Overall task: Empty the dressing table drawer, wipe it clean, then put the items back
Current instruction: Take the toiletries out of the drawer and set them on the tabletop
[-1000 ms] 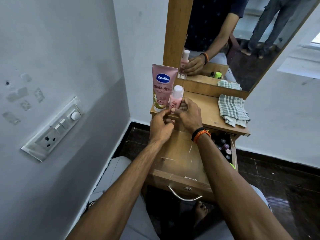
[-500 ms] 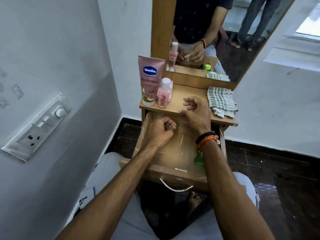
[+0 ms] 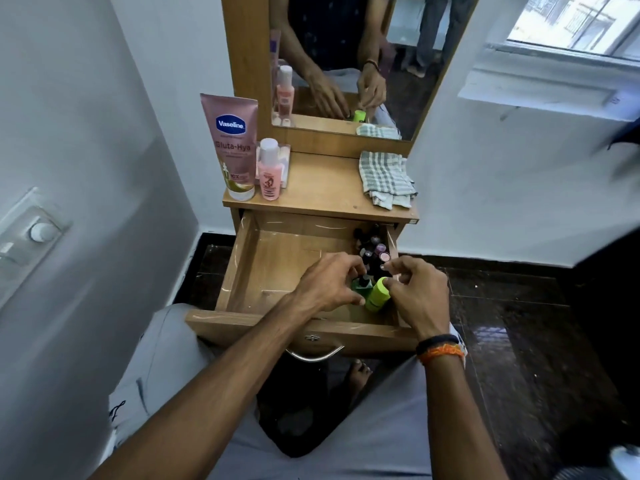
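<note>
The open wooden drawer (image 3: 263, 268) is bare on its left side. Several small dark bottles (image 3: 372, 251) crowd its right side. My left hand (image 3: 329, 285) curls round a dark green bottle with a black cap (image 3: 362, 283). Next to it, my right hand (image 3: 417, 292) pinches the top of a lime green container (image 3: 376, 296). On the table top (image 3: 322, 188) stand a pink Vaseline tube (image 3: 232, 147) and a small pink bottle (image 3: 269, 171). A checked cloth (image 3: 386, 176) lies at the right.
A mirror (image 3: 346, 57) rises behind the table top and reflects both hands. A wall with a switch plate (image 3: 31, 233) is close on the left. Dark glossy floor (image 3: 519, 323) lies to the right. My knees sit under the drawer's metal handle (image 3: 313, 356).
Both hands have come down from the pink bottle on the table top into the drawer's right side and closed on the green items. The pink bottle stays next to the tube.
</note>
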Demonstrator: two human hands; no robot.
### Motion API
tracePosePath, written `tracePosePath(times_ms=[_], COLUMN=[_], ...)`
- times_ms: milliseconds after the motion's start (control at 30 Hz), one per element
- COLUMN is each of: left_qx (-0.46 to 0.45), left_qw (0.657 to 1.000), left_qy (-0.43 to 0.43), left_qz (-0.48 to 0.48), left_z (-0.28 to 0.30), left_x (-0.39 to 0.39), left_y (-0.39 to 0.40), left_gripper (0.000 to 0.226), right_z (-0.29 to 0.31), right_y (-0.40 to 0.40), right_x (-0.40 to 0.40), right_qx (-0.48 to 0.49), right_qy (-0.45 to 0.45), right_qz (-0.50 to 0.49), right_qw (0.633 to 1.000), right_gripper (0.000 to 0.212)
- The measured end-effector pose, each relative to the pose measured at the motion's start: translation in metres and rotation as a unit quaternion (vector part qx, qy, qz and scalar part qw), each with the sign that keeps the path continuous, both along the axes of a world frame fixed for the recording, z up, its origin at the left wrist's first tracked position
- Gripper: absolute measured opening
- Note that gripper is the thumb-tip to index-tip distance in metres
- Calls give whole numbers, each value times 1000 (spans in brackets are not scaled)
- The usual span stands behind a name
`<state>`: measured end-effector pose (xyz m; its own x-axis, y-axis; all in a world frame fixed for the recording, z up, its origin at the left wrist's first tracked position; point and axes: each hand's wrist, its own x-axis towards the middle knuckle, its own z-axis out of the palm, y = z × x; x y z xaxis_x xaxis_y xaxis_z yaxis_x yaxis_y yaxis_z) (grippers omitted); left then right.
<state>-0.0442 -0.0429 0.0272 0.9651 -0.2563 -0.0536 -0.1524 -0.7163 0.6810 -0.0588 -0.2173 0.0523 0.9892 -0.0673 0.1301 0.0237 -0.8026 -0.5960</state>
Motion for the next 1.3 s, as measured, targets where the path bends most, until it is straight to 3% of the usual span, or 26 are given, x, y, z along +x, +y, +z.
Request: tracePosePath(times_ms=[333,567,733,900,1300], left_qx=[64,56,36,9,-90], left_qw=[998,998,999,998,974], left_qy=[-15,0,3,-9,-146], left_qz=[27,30,37,64,147], left_z=[-9,-10,-10,-6,44], left_x=[0,1,-1,-3,21], left_y=[-14,-13,-6,9,53], left_gripper=[50,46,49,32,30], right_z=[-14,-22,-27,-25,49], right_y=[-11,-11,-8,-8,27], right_x=[-9,-9,-8,-10,33], right_qx=[-48,-70,-77,-73,107], right_qy=[23,29,24,17,-63], right_qz=[30,55,52,58,90], right_qw=[998,996,995,996,988], right_gripper=[33,46,42,39,33])
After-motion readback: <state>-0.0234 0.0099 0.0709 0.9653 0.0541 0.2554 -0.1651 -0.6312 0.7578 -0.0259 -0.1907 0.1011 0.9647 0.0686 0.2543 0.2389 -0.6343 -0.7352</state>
